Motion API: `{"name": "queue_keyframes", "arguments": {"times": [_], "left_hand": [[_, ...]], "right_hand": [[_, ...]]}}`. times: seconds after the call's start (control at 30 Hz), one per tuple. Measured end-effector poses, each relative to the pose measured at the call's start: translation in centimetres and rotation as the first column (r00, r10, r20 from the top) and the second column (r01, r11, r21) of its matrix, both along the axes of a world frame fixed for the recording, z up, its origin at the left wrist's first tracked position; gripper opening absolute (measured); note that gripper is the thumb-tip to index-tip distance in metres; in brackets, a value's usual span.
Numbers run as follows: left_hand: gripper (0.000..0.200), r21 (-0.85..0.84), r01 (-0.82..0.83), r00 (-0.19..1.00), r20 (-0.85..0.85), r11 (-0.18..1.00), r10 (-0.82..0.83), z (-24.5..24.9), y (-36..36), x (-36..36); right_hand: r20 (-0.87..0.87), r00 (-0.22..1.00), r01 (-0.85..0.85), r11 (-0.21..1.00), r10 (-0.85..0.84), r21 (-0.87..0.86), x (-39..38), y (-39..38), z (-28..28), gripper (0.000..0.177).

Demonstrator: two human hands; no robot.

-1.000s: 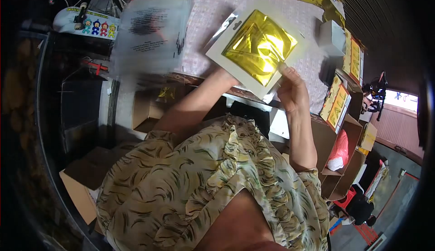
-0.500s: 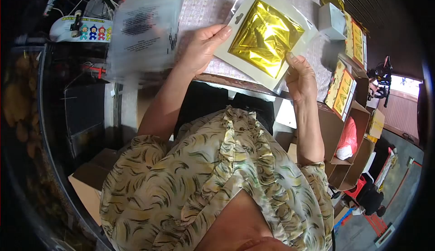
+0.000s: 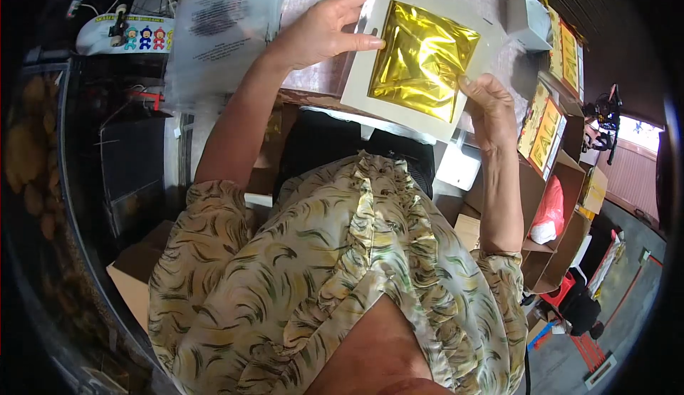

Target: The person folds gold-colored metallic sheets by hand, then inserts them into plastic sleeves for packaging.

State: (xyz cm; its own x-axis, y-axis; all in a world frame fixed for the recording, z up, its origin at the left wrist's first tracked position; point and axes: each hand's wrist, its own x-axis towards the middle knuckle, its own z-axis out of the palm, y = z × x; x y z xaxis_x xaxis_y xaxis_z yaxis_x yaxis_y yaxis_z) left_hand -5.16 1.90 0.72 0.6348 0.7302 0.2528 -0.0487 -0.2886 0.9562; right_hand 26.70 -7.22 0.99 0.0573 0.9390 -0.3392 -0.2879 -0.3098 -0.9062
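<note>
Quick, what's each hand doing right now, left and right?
Left hand: holding the left edge of the gold foil packet, thumb on its front.
Right hand: pinching the packet's lower right edge.

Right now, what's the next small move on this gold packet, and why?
Probably smooth the gold foil flat with the left hand: it looks puffy and creased on the white card, the thumb touches its edge, and the right hand pinches the corner.
</note>
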Motion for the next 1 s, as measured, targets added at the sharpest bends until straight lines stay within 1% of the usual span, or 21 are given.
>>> {"name": "queue_keyframes", "arguments": {"times": [0.03,0.07,0.1,0.13,0.23,0.3,0.43,0.5,0.57,0.63,0.7,0.73,0.8,0.83,0.87,0.9,0.93,1.0], "left_hand": [[0.085,-0.004,0.003,1.0,0.0,1.0,-0.003,0.2,-0.1,0.0],[0.087,-0.063,0.032,0.999,0.009,0.997,-0.032,0.7,-0.4,0.1],[0.089,-0.123,0.06,0.998,0.021,0.991,-0.058,0.9,-0.6,0.1],[0.089,-0.128,0.059,0.998,0.021,0.99,-0.057,0.6,-0.7,0.1],[0.094,-0.074,0.049,0.998,0.03,0.996,-0.046,0.5,-0.7,0.0],[0.1,-0.267,0.098,0.995,0.011,0.959,-0.099,1.3,-1.3,-0.5],[0.105,-0.269,0.068,0.998,0.001,0.961,-0.071,1.1,-1.9,-0.6],[0.097,-0.067,0.038,0.993,-0.109,0.997,-0.046,0.3,-1.9,-0.9],[0.097,-0.089,0.048,0.994,-0.092,0.995,-0.056,-0.1,-1.7,-1.0],[0.098,-0.109,0.057,0.995,-0.074,0.992,-0.065,-0.3,-1.6,-1.0],[0.104,-0.169,0.078,0.995,-0.051,0.982,-0.088,-0.8,-1.5,-1.0],[0.104,-0.169,0.079,0.995,-0.051,0.982,-0.088,-1.0,-1.6,-0.9],[0.105,-0.095,0.043,0.992,0.123,0.995,-0.031,-1.5,-1.8,-0.5],[0.105,-0.095,0.046,0.992,0.124,0.994,-0.034,-2.0,-2.0,-0.5],[0.102,-0.248,0.005,0.991,0.131,0.969,0.028,-2.3,-2.2,-0.6],[0.099,-0.394,-0.034,0.987,0.13,0.919,0.093,-2.6,-2.3,-0.6],[0.099,-0.39,-0.034,0.987,0.131,0.92,0.093,-2.8,-2.4,-0.5],[0.085,-0.277,-0.255,0.965,-0.015,0.926,0.261,-2.8,-2.9,0.0]], "right_hand": [[0.011,0.999,-0.044,0.999,0.044,-0.01,0.5,-0.1,-0.4,0.013],[0.01,0.999,-0.041,0.999,0.041,-0.015,1.0,-0.2,-0.8,0.013],[-0.005,0.997,-0.076,0.997,0.076,-0.03,1.6,-0.1,-1.3,0.013],[-0.019,0.994,-0.113,0.993,0.112,-0.042,1.9,-0.2,-1.7,0.012],[-0.054,0.99,-0.135,0.99,0.133,-0.034,2.1,-0.5,-2.1,0.012],[-0.079,0.99,-0.12,0.992,0.116,-0.047,2.4,-0.7,-2.6,0.012],[-0.133,0.989,-0.075,0.993,0.063,-0.093,2.9,-0.6,-2.5,0.012],[-0.126,0.989,-0.09,0.992,0.078,-0.091,3.2,-0.6,-2.6,0.012],[-0.12,0.988,-0.11,0.99,0.098,-0.089,3.2,-0.6,-2.7,0.012],[-0.104,0.992,-0.077,0.993,0.067,-0.095,3.0,-0.6,-2.8,0.011],[-0.088,0.993,-0.085,0.993,0.078,-0.082,2.5,-0.6,-2.4,0.011],[-0.072,0.994,-0.092,0.993,0.087,-0.069,2.1,-0.6,-2.0,0.011],[-0.061,0.996,-0.064,0.995,0.059,-0.082,1.6,-0.6,-1.0,0.01],[-0.047,0.998,-0.038,0.995,0.034,-0.092,1.4,-0.6,-0.8,0.01],[-0.047,0.998,-0.036,0.995,0.032,-0.089,1.3,-0.5,-0.8,0.01],[-0.041,0.999,0.024,0.998,-0.026,-0.06,1.2,-0.2,-0.9,0.011],[-0.037,0.996,0.083,0.996,-0.084,-0.032,1.2,0.0,-1.0,0.013],[-0.026,0.998,0.05,0.997,-0.052,-0.054,2.0,-0.1,-1.7,0.01]]}}
